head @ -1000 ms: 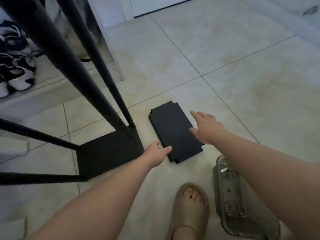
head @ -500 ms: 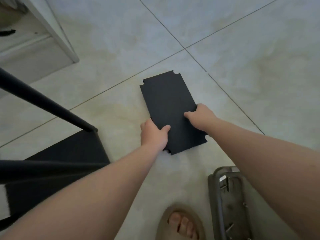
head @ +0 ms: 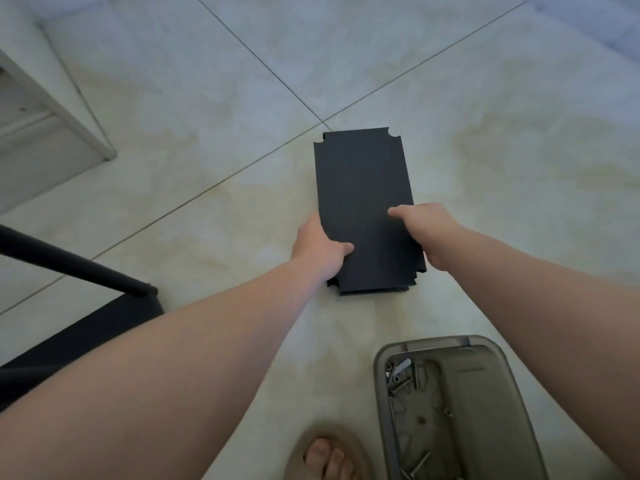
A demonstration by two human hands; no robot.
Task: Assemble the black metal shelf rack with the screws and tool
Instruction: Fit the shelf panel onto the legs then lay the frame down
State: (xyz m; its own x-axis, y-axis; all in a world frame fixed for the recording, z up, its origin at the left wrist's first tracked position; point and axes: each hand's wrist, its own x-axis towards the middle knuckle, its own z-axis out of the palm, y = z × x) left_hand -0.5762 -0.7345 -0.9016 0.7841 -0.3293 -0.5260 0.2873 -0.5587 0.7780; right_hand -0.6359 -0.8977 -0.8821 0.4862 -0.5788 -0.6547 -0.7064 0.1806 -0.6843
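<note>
The black shelf panels (head: 363, 181) lie flat on the tiled floor (head: 519, 168), in the middle of the view, with their long side running from near to far. The stepped edges at the near end suggest a stack of several sheets rather than one. The left hand (head: 320, 249) has its grip clamped on the stack's left edge, thumb pressed on top and fingers out of sight beneath or alongside. The right hand (head: 427, 233) does the same on the right edge, thumb laid on the top face.

Both grips sit towards the near end, so the main risk is that the far end droops on lifting and the sheets slide over one another. The top ones could slip free (smooth painted metal gives a thumb little to hold) and clatter onto the tiles. The sandalled foot (head: 329, 455) stands just near of the stack, right where a dropped sheet would land, and the notched corners look sharp enough to hurt.

To the near right the open tray (head: 436, 341) holds the screws (head: 403, 382), so a careless swing that way could knock it and scatter them. To the left the rack frame (head: 69, 259) stands close by. Carrying the stack across could strike its black tube and chip the finish or tip the frame.
</note>
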